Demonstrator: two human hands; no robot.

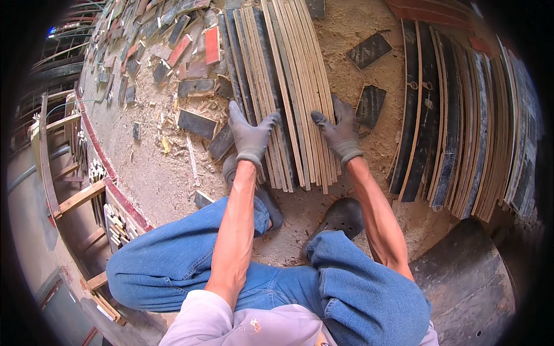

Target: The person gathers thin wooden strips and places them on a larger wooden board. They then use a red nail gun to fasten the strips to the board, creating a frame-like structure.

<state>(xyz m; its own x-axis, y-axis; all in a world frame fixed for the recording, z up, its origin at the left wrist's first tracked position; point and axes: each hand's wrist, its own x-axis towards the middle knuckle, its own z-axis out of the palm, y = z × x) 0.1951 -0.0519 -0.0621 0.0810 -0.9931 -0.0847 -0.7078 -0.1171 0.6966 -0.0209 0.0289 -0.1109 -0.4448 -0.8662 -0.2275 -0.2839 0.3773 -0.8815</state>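
Note:
A bundle of long, thin plywood strips point(288, 86), set on edge with pale and black sides, stretches away from me between my hands. My left hand point(252, 132), in a grey glove, grips the bundle's left side near its close end, thumb across the top edges. Opposite it, my right hand point(340, 130) wears a matching glove and presses the right side, its thumb on the top edges too. The fingers reaching down the outer sides are partly hidden. The near ends of the strips are slightly uneven.
A larger row of upright strips point(461, 127) stands at my right. Black and red board offcuts point(196, 124) lie scattered over sawdust point(161, 167) to the left. A wooden frame point(81, 196) stands at far left; a dark panel point(467, 282) lies by my right knee.

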